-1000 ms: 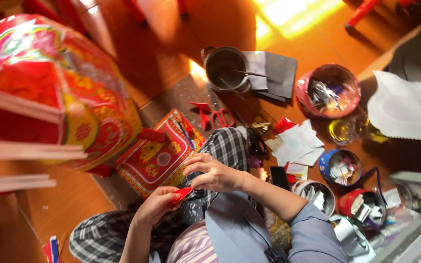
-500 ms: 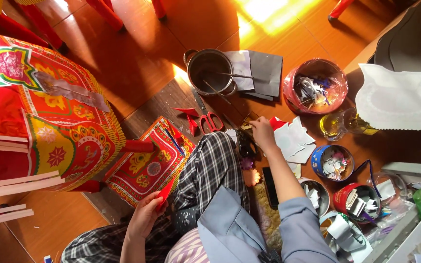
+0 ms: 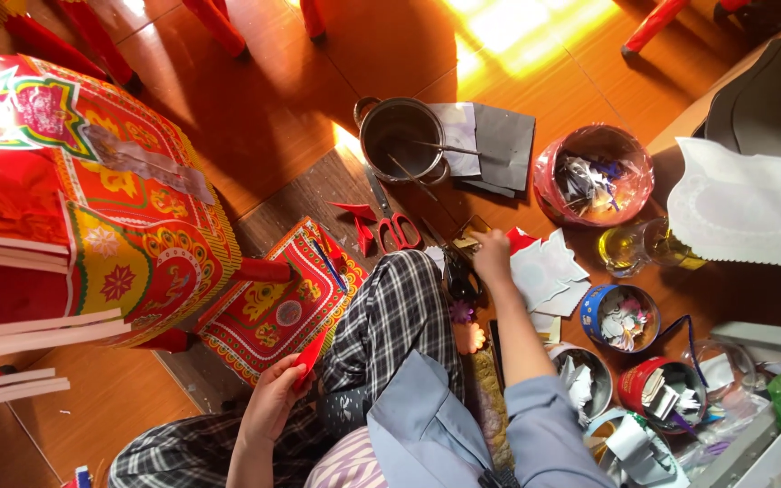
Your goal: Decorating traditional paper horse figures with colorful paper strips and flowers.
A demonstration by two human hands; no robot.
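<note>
My left hand (image 3: pixel 271 402) is by my left knee, closed on a small red paper strip (image 3: pixel 309 351) that points up toward a red and gold decorated paper panel (image 3: pixel 268 303) on the floor. My right hand (image 3: pixel 492 253) is stretched forward past my checked trouser leg (image 3: pixel 395 316). Its fingers rest on a small gold and dark scrap (image 3: pixel 465 244) beside white paper cut-outs (image 3: pixel 544 271). Its fingers hide whether it grips the scrap. Red-handled scissors (image 3: pixel 395 230) lie just left of that hand.
A large red and gold paper structure (image 3: pixel 92 208) fills the left. Ahead stand a metal pot (image 3: pixel 401 140) with sticks, grey sheets (image 3: pixel 499 145) and a pink bowl of scraps (image 3: pixel 594 176). At the right are a glass bottle (image 3: pixel 648 246), a blue tin (image 3: pixel 621 316) and a red tin (image 3: pixel 657 384).
A second ago both hands met on the red strip over my lap. My right hand has since reached out to the floor scraps, while my left hand keeps the strip.
</note>
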